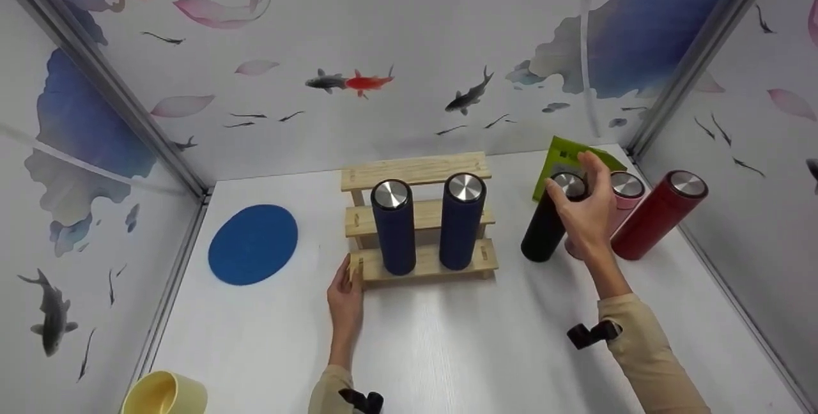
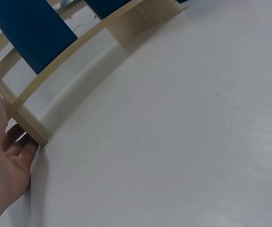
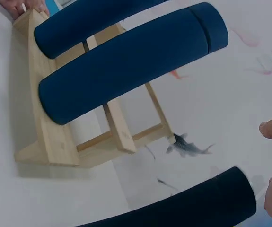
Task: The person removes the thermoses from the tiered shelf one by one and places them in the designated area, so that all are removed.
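The left hand (image 1: pixel 345 296) is gripping the left end of the rack (image 1: pixel 415 172), its thumb lying by the bottom step and its fingers curling round the end piece below. The right hand (image 1: pixel 585 213) is hovering at the cap of the black flask (image 1: pixel 542 235), thumb and fingers parted in a wide curve; in the right wrist view a gap is showing between thumb and flask, so it is holding nothing. The black flask is standing upright on the table (image 1: pixel 428 344), to the right of the rack. Just beyond it, the pink flask (image 1: pixel 628 187) is standing partly hidden by the hand, and the red flask (image 1: pixel 658 216) is standing beside that one. A green object (image 1: pixel 555 157) is showing behind them. On the rack's bottom step two blue flasks (image 1: pixel 461 229) are standing upright, side by side and apart. A blue disc (image 1: pixel 254 245) is lying flat to the left of the rack, and a yellow cup (image 1: pixel 188 396) is sitting at the near left.
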### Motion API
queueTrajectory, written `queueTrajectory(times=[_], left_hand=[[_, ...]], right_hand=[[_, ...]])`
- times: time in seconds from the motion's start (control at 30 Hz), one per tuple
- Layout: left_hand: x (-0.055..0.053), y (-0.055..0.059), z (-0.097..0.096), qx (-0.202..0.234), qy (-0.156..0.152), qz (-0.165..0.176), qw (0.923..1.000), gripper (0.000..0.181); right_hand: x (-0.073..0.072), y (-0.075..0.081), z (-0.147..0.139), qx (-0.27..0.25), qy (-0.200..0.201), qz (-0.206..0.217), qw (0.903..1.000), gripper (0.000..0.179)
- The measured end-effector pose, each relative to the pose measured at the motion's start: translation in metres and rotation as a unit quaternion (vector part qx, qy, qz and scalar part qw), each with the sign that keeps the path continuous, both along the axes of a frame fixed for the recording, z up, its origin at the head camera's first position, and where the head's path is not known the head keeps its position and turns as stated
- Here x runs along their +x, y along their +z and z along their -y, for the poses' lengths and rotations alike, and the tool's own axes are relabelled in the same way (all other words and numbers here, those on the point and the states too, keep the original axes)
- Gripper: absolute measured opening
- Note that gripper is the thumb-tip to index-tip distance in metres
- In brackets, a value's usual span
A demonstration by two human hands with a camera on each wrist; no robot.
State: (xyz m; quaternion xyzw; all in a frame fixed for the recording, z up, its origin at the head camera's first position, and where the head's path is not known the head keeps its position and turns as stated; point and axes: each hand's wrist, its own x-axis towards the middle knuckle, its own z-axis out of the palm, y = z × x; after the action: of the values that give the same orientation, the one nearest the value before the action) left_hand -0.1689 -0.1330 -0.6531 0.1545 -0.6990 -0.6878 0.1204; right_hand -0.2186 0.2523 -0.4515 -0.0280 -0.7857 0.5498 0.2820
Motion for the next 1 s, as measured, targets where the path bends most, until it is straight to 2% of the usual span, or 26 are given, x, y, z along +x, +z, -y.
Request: queueTrajectory(times=[0.3, 0.47, 0.8, 1.0], left_hand=[[0.001, 0.001, -0.001, 0.005, -0.002, 0.003, 1.0000, 0.050], [0.000, 0.002, 0.000, 0.006, -0.003, 0.009, 0.9999, 0.049], [-0.001, -0.002, 0.000, 0.011, -0.003, -0.001, 0.9999, 0.049], [-0.001, -0.001, 0.000, 0.008, -0.005, 0.001, 1.0000, 0.049]], right_hand=[[0.001, 0.019, 0.020, -0.010, 0.025, -0.014, 0.9995, 0.064], [0.006, 0.024, 0.032, -0.011, 0.059, -0.022, 0.9980, 0.060], [0.017, 0.023, 0.057, -0.002, 0.127, 0.001, 0.9919, 0.064], [0.019, 0.020, 0.072, -0.016, 0.155, -0.004, 0.9877, 0.066]])
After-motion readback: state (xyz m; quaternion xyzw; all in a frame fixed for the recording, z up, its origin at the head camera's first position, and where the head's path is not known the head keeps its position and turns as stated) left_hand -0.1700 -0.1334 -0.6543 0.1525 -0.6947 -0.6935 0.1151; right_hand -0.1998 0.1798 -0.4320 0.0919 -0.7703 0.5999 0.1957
